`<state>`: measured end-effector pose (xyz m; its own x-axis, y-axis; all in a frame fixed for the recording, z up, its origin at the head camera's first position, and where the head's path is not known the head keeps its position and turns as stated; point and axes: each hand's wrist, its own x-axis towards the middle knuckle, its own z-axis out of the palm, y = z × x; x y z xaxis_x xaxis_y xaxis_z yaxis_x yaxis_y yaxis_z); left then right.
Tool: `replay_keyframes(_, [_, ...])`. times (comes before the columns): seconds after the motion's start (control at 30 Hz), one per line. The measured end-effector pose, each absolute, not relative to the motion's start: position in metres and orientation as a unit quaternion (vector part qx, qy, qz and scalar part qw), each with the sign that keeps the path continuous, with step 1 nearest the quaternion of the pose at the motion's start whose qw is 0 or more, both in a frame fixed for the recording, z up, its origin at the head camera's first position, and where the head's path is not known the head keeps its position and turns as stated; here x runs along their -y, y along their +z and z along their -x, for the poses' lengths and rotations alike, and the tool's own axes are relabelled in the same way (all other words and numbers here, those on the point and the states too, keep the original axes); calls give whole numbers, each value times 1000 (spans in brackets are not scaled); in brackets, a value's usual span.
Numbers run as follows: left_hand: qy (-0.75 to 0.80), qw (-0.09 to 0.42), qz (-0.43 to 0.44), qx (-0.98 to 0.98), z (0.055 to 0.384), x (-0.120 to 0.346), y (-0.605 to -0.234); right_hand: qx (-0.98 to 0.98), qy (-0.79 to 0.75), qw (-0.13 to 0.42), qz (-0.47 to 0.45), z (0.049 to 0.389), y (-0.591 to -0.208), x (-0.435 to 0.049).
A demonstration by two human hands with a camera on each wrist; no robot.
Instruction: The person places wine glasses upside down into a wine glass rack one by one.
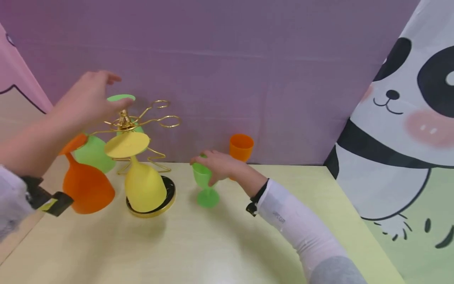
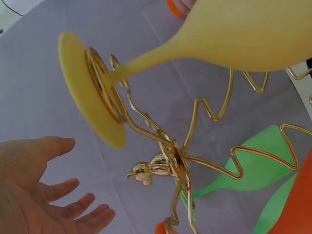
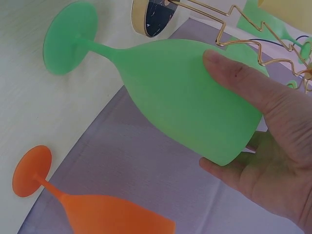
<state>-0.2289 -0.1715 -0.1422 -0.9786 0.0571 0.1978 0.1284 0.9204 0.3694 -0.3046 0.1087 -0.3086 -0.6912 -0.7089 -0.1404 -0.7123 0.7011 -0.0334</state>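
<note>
My right hand (image 1: 220,165) grips the bowl of an upright green goblet (image 3: 175,92) near its rim, thumb on one side and fingers on the other. The goblet's foot appears to rest on the table. Over at the left, my left hand (image 2: 46,190) is held in the air, fingers apart and holding nothing, close to a gold wire glass rack (image 1: 125,123) topped by a small gold figure (image 2: 148,170). From the rack hang upside down a yellow goblet (image 1: 143,189), an orange goblet (image 1: 87,189) and green goblets (image 1: 97,154), the latter partly hidden.
Behind my right hand, another orange goblet (image 1: 242,145) stands upright on the table (image 1: 184,244). The rack's round black base with a gold rim (image 1: 170,197) sits beneath the yellow goblet. A purple cloth (image 1: 227,86) hangs along the table's back edge, and a panda-print cloth (image 1: 383,173) on the right.
</note>
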Motion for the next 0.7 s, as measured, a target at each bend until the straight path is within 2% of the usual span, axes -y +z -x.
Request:
replay_keyframes(0.27, [-149, 40, 34, 987, 251, 180, -145, -918, 12, 74, 389, 305, -309, -107])
replay_keyframes(0.5, [-97, -38, 41, 994, 273, 179, -144, -920, 19, 71, 386, 307, -308, -110])
replay_keyframes(0.7, [-70, -66, 33, 995, 281, 175, -142, -920, 17, 72, 385, 307, -309, -111])
